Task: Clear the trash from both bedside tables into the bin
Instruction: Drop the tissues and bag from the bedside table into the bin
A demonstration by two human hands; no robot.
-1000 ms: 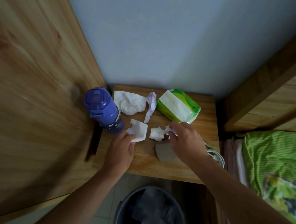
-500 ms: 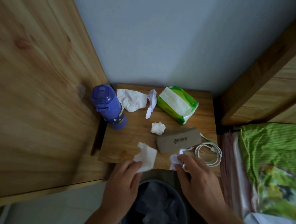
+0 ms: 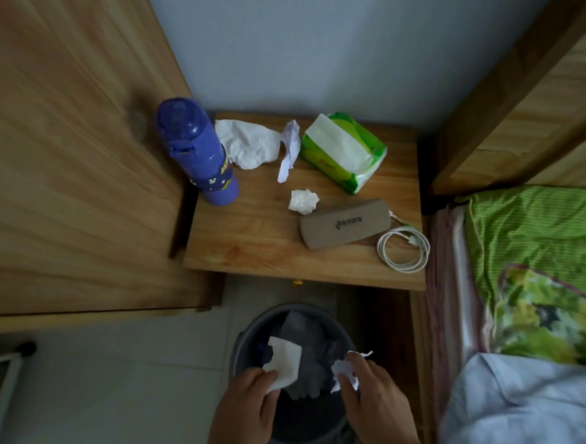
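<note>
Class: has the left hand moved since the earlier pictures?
Yes. The left hand, pinching a flat tissue, came off the bedside table towards the viewer, over the bin.

**Quick count of what's here**

Three tissue scraps on the desk [image 3: 252, 251]: big wad [image 3: 247, 148], twisted strip [image 3: 289, 150], small ball [image 3: 303, 200]. Two more held over one bin [image 3: 239, 345]: flat tissue [image 3: 283, 363], crumpled scrap [image 3: 343, 373]. One bottle [image 3: 196, 152], one tissue pack [image 3: 344, 150], one case [image 3: 345, 227], one cable [image 3: 405, 251].

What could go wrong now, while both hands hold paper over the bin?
The crumpled paper in the right hand sits near the bin's right rim, so it might fall outside. Three paper scraps remain on the table: a large tissue, a twisted strip and a small ball. The ball lies beside the brown case, which a hasty grab could sweep away.
</note>
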